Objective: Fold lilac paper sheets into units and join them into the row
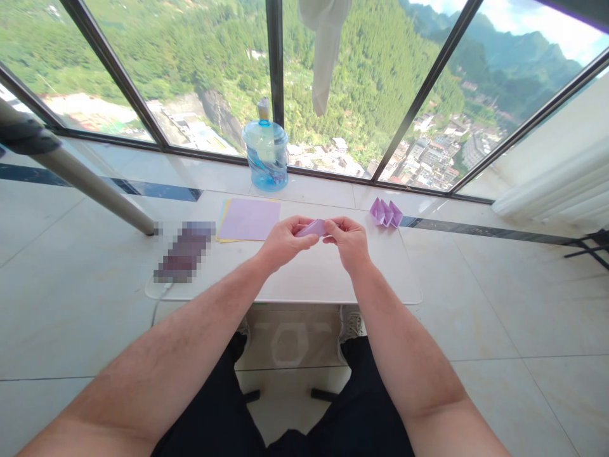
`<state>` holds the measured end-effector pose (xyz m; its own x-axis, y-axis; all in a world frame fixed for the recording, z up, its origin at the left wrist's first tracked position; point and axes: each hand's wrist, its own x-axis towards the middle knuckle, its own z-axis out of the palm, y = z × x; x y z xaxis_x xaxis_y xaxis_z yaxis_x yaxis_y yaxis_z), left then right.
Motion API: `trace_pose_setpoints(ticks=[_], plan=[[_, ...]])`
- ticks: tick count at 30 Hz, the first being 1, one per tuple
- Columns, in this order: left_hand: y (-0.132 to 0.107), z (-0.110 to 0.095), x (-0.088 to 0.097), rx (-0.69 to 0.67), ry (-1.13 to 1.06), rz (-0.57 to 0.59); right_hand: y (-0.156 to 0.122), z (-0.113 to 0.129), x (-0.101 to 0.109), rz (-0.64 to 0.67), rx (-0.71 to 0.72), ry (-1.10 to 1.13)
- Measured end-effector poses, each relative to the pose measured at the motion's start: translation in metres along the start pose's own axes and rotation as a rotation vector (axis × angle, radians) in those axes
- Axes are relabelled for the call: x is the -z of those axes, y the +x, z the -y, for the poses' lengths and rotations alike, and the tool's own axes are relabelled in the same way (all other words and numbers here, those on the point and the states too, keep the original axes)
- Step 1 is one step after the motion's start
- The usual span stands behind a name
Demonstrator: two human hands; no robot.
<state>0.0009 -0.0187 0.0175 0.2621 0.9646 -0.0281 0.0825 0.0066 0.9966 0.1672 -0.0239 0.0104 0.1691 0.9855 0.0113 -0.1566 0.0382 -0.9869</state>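
Observation:
A small folded piece of purple paper (311, 228) is held between my two hands above the white table (304, 279). My left hand (284, 242) pinches its left side, thumb in front and fingers behind. At its right end my right hand (348, 240) grips with thumb and fingertips. Left of my hands lies a stack of coloured sheets, a purple sheet (250, 219) on top and yellow and blue edges showing beneath. Several folded purple paper pieces (386, 213), pointed at the top, stand together at the table's back right corner.
A blurred-out dark device (185, 252) with a white cable (162, 293) is at the table's left end. Behind the table stands a large blue water bottle (267, 155) by the window. A slanted pole (95, 168) comes in from the left. White curtain (552, 184) hangs at right.

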Motion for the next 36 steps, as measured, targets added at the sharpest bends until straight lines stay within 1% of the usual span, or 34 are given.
trace_pose_setpoints(ticks=[5,8,10,12,14,19,23,28,31,33,36], plan=[[0.002,-0.006,0.014,-0.063,0.241,-0.011,0.002,0.001,0.008,0.012,0.018,-0.047],[0.002,-0.01,0.018,-0.073,0.314,0.01,0.003,0.001,0.014,0.104,0.054,-0.133],[0.001,-0.011,0.019,-0.06,0.322,0.057,0.004,0.0,0.016,0.183,0.093,-0.203],[0.001,-0.011,0.02,-0.046,0.327,0.105,0.004,0.0,0.017,0.223,0.118,-0.259],[0.002,-0.011,0.021,-0.046,0.344,0.117,0.003,-0.001,0.016,0.216,0.126,-0.295],[0.007,-0.003,0.023,-0.114,0.389,0.031,0.0,-0.001,0.013,0.159,0.158,-0.346],[0.009,0.0,0.024,-0.114,0.386,0.049,-0.002,0.0,0.012,0.174,0.2,-0.381],[0.007,-0.004,0.025,-0.121,0.38,0.069,-0.003,0.001,0.011,0.17,0.201,-0.345],[0.006,-0.004,0.026,-0.124,0.342,0.02,-0.003,0.002,0.011,0.135,0.198,-0.33],[0.007,-0.003,0.027,-0.131,0.275,-0.018,-0.002,0.002,0.011,0.114,0.201,-0.315],[0.009,-0.001,0.026,-0.137,0.164,-0.023,-0.001,0.001,0.011,0.088,0.219,-0.294]])
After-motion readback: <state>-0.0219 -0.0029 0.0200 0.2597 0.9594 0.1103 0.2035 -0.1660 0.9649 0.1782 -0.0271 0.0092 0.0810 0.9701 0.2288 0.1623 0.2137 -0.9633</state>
